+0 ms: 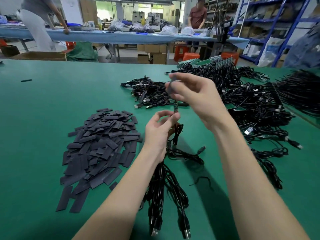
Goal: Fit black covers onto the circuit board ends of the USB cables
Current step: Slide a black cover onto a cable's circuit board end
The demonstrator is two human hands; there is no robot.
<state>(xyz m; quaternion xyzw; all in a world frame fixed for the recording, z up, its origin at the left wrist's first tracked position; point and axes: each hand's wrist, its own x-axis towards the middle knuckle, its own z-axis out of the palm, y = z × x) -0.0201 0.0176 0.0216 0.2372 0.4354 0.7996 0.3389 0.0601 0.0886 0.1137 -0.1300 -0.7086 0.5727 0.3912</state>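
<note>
On the far left of my green bench [43, 104] a single stray black strip [26, 80] lies by itself. Nearer me sits a loose heap of flat black covers [102, 146], piled straight on the bench rather than in any tray or box.

My left hand [158, 135] is raised just right of that heap. Its fingers [173, 116] are curled and pinch a small circuit board [176, 108], which stands upright above my fingertips, and a bundle of black cables [164, 187] hangs from that hand and trails down across the bench toward me, its metal plugs [186, 233] lying at the near edge.

My right hand [197, 97] is higher, above and to the right of the board. Its fingers [174, 80] are curled round one black cover [171, 88], though the cover is blurred and I cannot tell how it is turned. Cover and board are apart, not yet joined.

Behind my hands lies a small tangle of cables [150, 92], and to the right a much larger heap of cables [251, 104] spreads over the bench, some with green boards [206, 63] showing at the far end.

Across the room, cardboard boxes [152, 54] stand under a long blue table [121, 37]; I cannot see what is in them.
</note>
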